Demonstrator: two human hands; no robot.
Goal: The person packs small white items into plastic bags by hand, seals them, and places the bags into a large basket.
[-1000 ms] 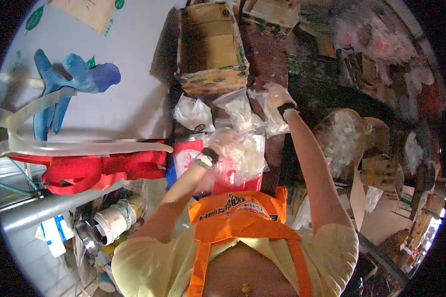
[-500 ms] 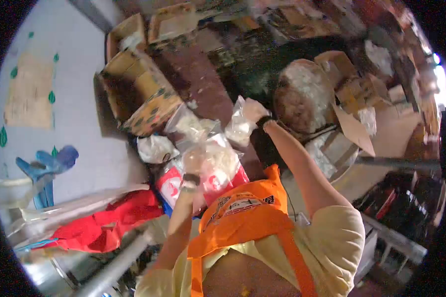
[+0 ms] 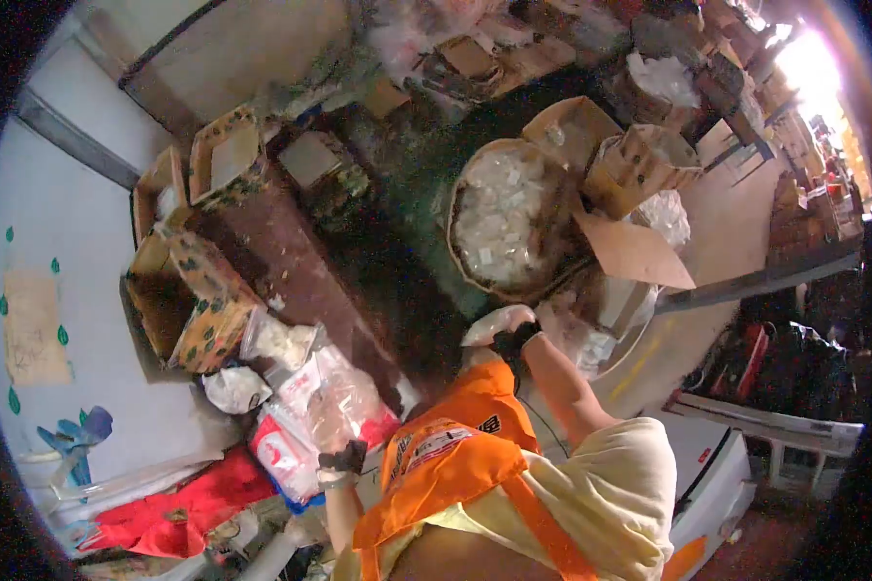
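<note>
Clear plastic bag (image 3: 322, 387) gripped by left hand (image 3: 337, 431) | right hand (image 3: 499, 324): grip cannot be told

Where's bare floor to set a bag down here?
Bare: the brown floor strip between the printed boxes and the basket; also tan floor right of the cardboard flap. Crowded: bags around the left hand.
</note>
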